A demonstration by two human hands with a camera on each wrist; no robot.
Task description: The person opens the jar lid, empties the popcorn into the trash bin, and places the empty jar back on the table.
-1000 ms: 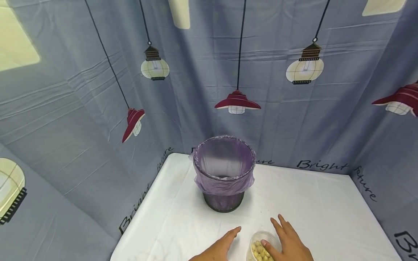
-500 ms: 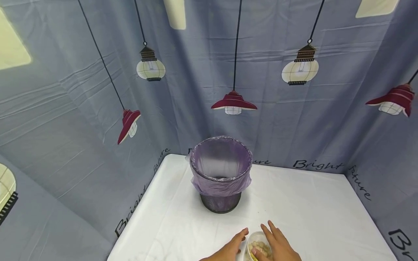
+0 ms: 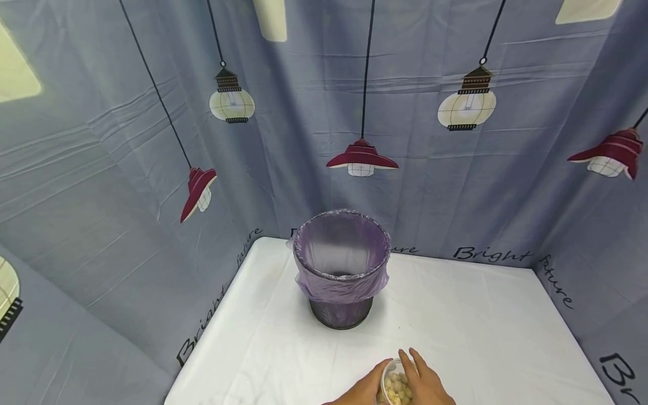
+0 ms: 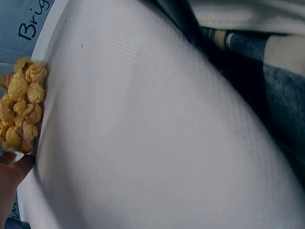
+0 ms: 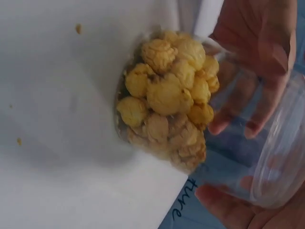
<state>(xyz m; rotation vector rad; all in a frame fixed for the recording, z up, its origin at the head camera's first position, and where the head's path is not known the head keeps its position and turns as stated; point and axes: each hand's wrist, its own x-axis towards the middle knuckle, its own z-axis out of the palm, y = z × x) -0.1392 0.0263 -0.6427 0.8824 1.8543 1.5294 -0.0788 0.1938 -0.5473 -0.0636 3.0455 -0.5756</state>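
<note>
A clear plastic tub [image 3: 388, 368] filled with golden popcorn [image 5: 164, 93] is at the front edge of the head view, between the two hands. My left hand [image 3: 365, 388] grips its left side, fingertips at the rim. The left wrist view catches only part of that hand [image 4: 12, 174], close under the popcorn. Over the tub's right side lies my right hand [image 3: 426, 382], its fingers extended past the rim. Seen from the right wrist, fingers show through the tub's clear wall above the popcorn, and a thumb lies near its rim [image 5: 271, 186].
A black bin [image 3: 342, 315] with a purple liner [image 3: 341, 287] stands at the back of the white table [image 3: 455, 315]. Small crumbs [image 5: 78, 28] lie on the cloth near the tub. Grey-blue curtains [image 3: 304, 84] printed with lamps enclose the table on several sides.
Both hands have closed in on the tub: the left moved right to its side, and the right moved left over its edge. The head view shifted slightly. The bin stays put.
</note>
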